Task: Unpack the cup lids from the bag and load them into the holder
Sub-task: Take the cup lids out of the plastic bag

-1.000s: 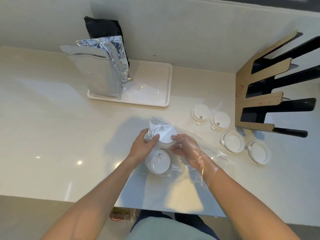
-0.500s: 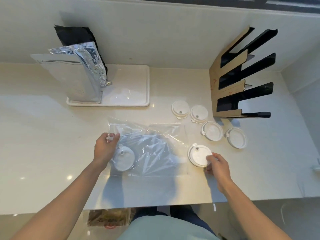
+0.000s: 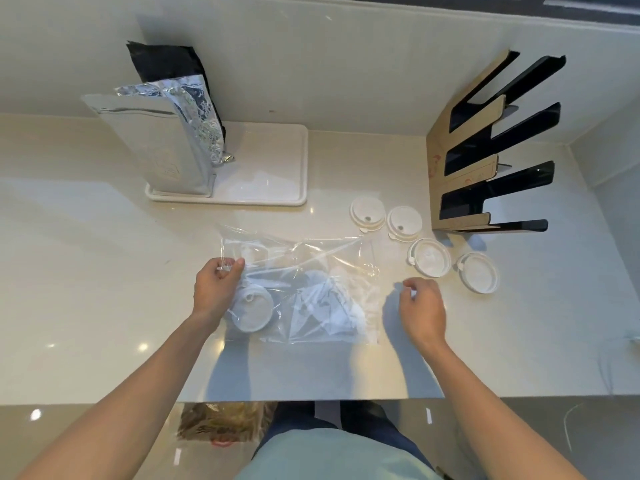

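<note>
A clear plastic bag (image 3: pixel 311 268) lies flat on the counter in front of me. One white cup lid (image 3: pixel 251 310) rests inside its left end. My left hand (image 3: pixel 218 289) pinches the bag's left edge just above that lid. My right hand (image 3: pixel 420 304) hovers right of the bag with its fingers curled; a bit of white shows at the fingertips, and I cannot tell if it holds anything. Several white lids (image 3: pixel 429 257) lie loose between the bag and the holder. The slotted cardboard-and-black holder (image 3: pixel 460 168) stands at the back right, and no lids show in its slots.
A white tray (image 3: pixel 273 188) at the back carries a silver foil pouch (image 3: pixel 162 147) with a black bag (image 3: pixel 166 64) behind it. The wall runs close behind. The counter's front edge (image 3: pixel 311 400) is near my body. A brown packet (image 3: pixel 221 422) lies on the floor below.
My right hand came out of the bag with a lid and set it down to the right. That lid is no longer visible where it lay. My left hand now holds the bag's left edge.
</note>
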